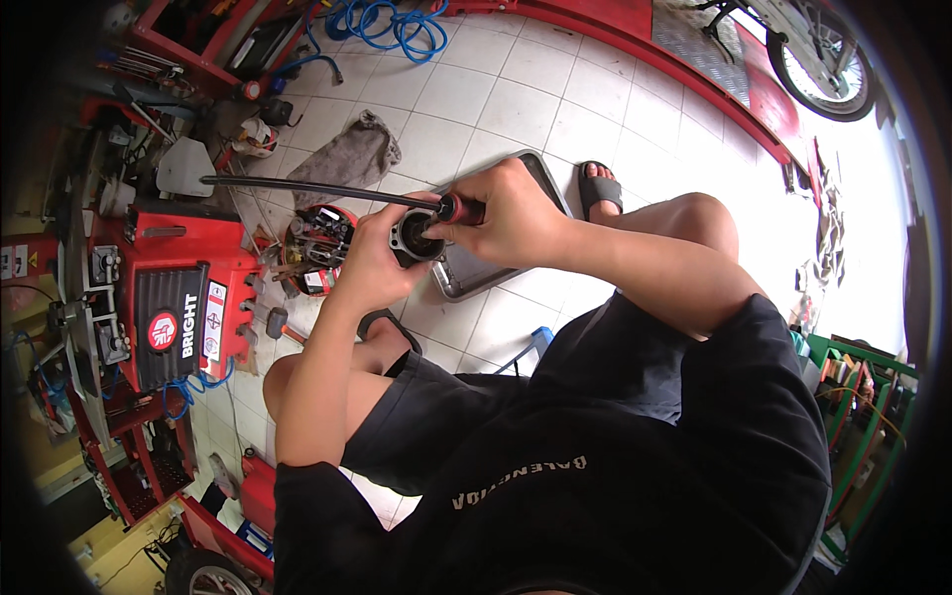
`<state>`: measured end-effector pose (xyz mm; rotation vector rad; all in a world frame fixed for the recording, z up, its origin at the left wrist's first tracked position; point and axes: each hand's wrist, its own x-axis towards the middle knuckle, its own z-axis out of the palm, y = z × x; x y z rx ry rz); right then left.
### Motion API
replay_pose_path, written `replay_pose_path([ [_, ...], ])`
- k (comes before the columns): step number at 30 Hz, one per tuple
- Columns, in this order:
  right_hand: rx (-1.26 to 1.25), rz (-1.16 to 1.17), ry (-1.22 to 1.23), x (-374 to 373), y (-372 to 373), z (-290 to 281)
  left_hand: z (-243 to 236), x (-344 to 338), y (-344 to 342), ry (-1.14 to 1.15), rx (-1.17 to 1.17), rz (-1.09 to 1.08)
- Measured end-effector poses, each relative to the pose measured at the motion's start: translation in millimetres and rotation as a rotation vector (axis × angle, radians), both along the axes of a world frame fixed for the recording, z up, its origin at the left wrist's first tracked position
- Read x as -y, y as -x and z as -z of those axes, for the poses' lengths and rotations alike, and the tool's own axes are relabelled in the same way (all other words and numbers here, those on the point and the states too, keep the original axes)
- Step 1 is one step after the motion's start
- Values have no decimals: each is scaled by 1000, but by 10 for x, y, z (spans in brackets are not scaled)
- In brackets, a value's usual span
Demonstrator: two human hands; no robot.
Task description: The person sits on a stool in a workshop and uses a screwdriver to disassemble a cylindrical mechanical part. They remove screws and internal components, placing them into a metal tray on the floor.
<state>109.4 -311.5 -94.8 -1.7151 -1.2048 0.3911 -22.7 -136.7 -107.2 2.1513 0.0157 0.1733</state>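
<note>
A round, hollow metal part (pixel 420 235) with a dark bore is gripped in my left hand (pixel 372 260), its fingers wrapped round the left side. In my right hand (pixel 516 220) is a screwdriver-like tool (pixel 462 208) with a red and black handle; its long black shaft points left across the top of my left hand. My right thumb and fingertips reach the part's opening, and what they touch inside is too small to make out. Both hands are close together above a grey metal tray (pixel 476 285) on the floor.
A grey rag (pixel 357 154) lies on the white tiles, near a round red container (pixel 319 283) of tools and parts. A mallet (pixel 280 322) lies by a red machine (pixel 183 307). Blue hose (pixel 397 35) coils at the far side. A green rack (pixel 863 426) stands right.
</note>
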Motion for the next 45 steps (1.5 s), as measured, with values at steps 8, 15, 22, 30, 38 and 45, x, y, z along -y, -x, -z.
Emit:
replay_pose_path([
  [8,19,1,44,1,-84,-223,-32,-38,-12,-99,46,-64],
  [15,35,16,133,10,-51,-65,-95,-33,46,-162,-33,-139],
  [22,-66,11,20,-67,47,29,-41,-47,131,-207,-9,-126],
  [30,182,-104,59,-108,38,65,-57,-6,174,-189,-8,-128],
  [38,265,-205,-83,-95,28,209,-47,7,173,-189,17,-81],
  [45,335,-177,-173,-21,21,-6,-203,1,130,-87,-37,-4],
])
